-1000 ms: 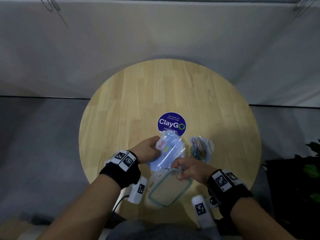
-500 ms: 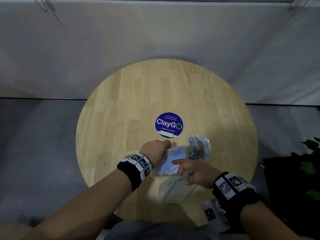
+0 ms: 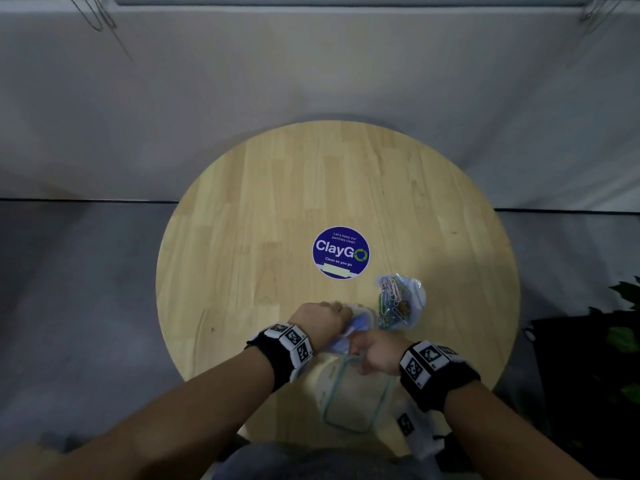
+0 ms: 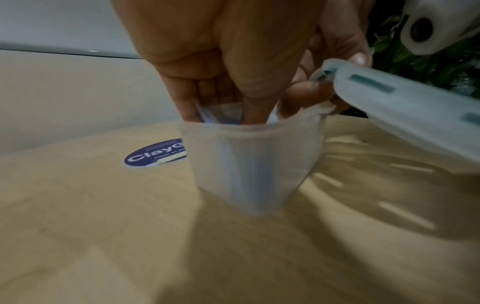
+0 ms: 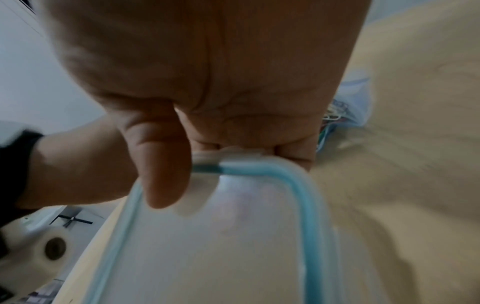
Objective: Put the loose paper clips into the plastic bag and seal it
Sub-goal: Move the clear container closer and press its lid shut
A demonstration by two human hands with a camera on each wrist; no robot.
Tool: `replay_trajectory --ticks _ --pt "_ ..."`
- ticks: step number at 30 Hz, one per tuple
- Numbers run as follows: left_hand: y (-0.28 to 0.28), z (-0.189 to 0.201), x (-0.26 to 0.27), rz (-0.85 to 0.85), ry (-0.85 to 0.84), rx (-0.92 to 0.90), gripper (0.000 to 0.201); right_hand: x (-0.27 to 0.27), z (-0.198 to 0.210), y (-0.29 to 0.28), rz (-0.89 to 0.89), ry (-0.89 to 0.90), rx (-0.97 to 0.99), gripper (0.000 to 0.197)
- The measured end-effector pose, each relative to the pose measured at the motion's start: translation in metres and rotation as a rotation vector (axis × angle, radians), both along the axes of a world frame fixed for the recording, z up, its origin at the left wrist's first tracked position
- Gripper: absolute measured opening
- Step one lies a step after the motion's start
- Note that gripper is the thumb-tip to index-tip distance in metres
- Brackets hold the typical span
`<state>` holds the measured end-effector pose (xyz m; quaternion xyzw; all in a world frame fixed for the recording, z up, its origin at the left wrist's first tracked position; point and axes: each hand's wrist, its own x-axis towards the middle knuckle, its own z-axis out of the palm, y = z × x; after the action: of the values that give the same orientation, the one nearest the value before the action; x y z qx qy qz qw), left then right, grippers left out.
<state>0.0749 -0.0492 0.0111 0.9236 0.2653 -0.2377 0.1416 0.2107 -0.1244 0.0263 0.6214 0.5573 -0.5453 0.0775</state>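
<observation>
A clear bag of coloured paper clips (image 3: 398,303) lies on the round wooden table (image 3: 242,271), right of my hands; its edge shows in the right wrist view (image 5: 337,115). My left hand (image 3: 320,320) grips a bundle of bluish plastic bags (image 4: 228,115) and holds it down inside a small translucent container (image 4: 249,164) standing on the table. My right hand (image 3: 372,355) pinches the corner of the container's clear lid (image 3: 349,400) with its teal seal (image 5: 259,166), tilted beside the container (image 4: 405,109). The hands hide most of the container in the head view.
A round blue ClayGO sticker (image 3: 341,252) marks the table's middle. Green plant leaves (image 3: 623,334) stand off the table's right side. A grey curtain wall (image 3: 311,81) runs behind the table. My lap is at the near edge.
My left hand has brought the bundle of plastic bags down and toward me into the container. My right hand with the lid has drawn in close beside it.
</observation>
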Motion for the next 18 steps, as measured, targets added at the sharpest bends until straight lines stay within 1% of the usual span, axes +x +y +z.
replay_trajectory --ticks 3,5,7,9,10,11,12,13,15,16,18 --pt "0.0 -0.001 -0.013 0.022 -0.133 0.016 0.025 0.0 0.0 0.006 -0.031 0.049 -0.024 0.015" --pt "0.002 -0.004 -0.021 0.003 -0.134 0.03 0.021 0.0 -0.003 0.006 -0.064 0.076 -0.033 0.017" --pt "0.004 -0.013 -0.025 0.008 -0.169 0.119 0.02 0.005 -0.008 0.002 -0.162 0.169 -0.045 0.024" --pt "0.006 -0.012 -0.024 0.011 -0.215 0.2 0.008 0.014 -0.011 -0.003 -0.246 0.277 -0.05 0.024" --pt "0.008 -0.012 -0.024 0.025 -0.22 0.18 0.012 0.02 -0.011 -0.005 -0.308 0.335 -0.038 0.022" --pt "0.008 -0.014 -0.024 0.035 -0.237 0.156 0.02 0.027 -0.012 -0.007 -0.423 0.415 -0.016 0.025" --pt "0.009 -0.015 -0.023 0.083 -0.259 0.094 0.024 0.033 -0.012 -0.009 -0.602 0.508 -0.019 0.028" --pt "0.01 -0.017 -0.024 0.142 -0.29 0.072 0.021 0.038 -0.015 -0.011 -0.805 0.598 -0.034 0.029" --pt "0.008 -0.013 -0.025 0.303 -0.382 0.007 0.009 0.042 -0.018 -0.013 -1.06 0.731 -0.035 0.03" --pt "0.008 -0.014 -0.027 0.389 -0.459 -0.047 0.007 0.042 -0.022 -0.012 -1.109 0.725 -0.031 0.029" --pt "0.009 -0.018 -0.032 0.564 -0.545 -0.108 0.009 0.038 -0.031 -0.01 -1.118 0.648 -0.005 0.024"
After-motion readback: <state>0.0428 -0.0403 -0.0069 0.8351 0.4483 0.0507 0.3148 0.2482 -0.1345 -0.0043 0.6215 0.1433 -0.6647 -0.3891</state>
